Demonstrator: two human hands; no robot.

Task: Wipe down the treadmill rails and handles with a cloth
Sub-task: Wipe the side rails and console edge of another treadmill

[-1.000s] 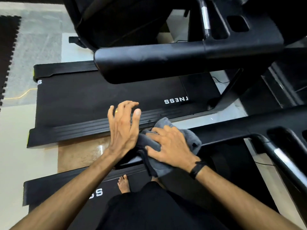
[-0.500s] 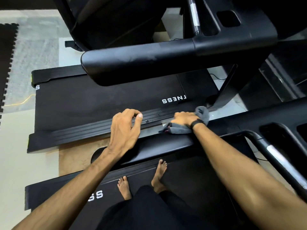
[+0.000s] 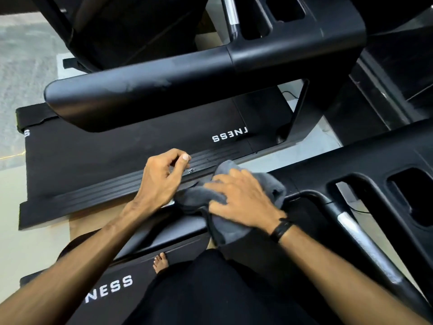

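Note:
A grey cloth (image 3: 269, 184) is draped over the black left handrail (image 3: 164, 235) of the treadmill I stand on. My right hand (image 3: 241, 200) lies flat on the cloth and presses it onto the rail, fingers spread. Just left of the cloth, my left hand (image 3: 161, 177) hovers above the rail with its fingers curled and nothing in them. The rail runs right into the black console frame (image 3: 351, 165). A black and silver handle bar (image 3: 358, 233) slants down at the right.
A second treadmill stands beyond, its thick black handrail (image 3: 140, 90) crossing the top of the view and its belt (image 3: 117, 146) below. My bare foot (image 3: 160, 261) rests on my own treadmill's belt (image 3: 110, 289). Pale floor (image 3: 30, 245) lies to the left.
My right hand has drawn the cloth back left along the rail, from the console end toward my left hand, and now lies flat on it. My left hand lifted slightly and curled.

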